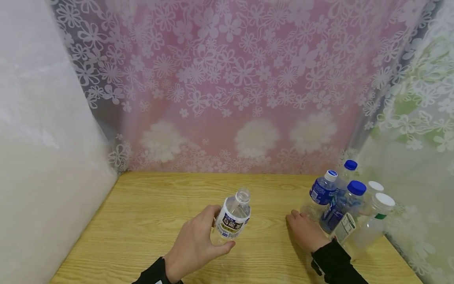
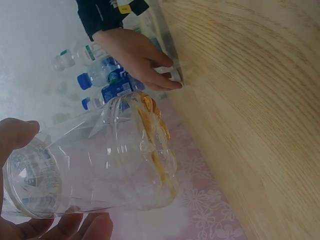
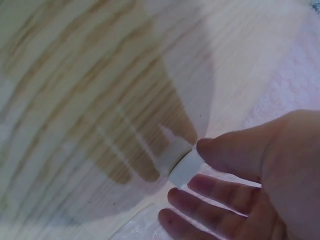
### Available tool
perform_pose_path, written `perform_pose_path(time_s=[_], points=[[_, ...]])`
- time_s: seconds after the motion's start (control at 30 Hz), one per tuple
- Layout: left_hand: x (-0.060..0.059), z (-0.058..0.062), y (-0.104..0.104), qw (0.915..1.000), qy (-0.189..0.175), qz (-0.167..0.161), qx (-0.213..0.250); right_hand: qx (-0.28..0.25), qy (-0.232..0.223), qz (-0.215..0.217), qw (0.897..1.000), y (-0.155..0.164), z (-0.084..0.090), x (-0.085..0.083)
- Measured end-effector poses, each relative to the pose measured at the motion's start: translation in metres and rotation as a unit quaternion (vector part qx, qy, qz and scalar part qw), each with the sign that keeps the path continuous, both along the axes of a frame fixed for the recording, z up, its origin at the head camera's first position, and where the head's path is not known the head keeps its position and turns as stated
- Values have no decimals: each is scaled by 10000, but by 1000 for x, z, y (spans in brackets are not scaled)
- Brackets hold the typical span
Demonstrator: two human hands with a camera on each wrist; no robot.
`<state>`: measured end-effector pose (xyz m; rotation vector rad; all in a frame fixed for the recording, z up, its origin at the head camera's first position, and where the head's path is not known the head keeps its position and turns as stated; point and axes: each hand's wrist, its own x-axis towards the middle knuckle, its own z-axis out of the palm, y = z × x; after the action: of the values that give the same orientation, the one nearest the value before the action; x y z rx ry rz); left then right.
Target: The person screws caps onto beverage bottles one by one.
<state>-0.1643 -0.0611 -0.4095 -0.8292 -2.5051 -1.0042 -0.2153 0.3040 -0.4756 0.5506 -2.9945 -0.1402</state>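
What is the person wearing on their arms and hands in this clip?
Both hands are bare: no gloves, rings or watch show. The left hand comes out of a black sleeve that ends at the wrist. The right hand has a matching black long sleeve with a snug cuff. In the left wrist view a small yellow tag sits on that sleeve.

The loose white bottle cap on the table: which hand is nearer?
Right. The right hand has its fingertips at the white cap; the left hand is off to the left, holding the uncapped bottle.
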Motion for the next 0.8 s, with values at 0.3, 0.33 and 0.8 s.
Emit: perform_pose_path(time_s=[0.3, 0.33, 0.8], points=[[1, -2, 3, 9999, -10, 30, -161, -12, -66, 49, 10000, 5, -9, -6], [1, -3, 3, 9998, -12, 40, -191, -47, -93, 45, 9999, 5, -9, -7], [1, -8, 7, 9991, -108, -46, -410, -612, -395, -139, 9972, -8, 25, 12]])
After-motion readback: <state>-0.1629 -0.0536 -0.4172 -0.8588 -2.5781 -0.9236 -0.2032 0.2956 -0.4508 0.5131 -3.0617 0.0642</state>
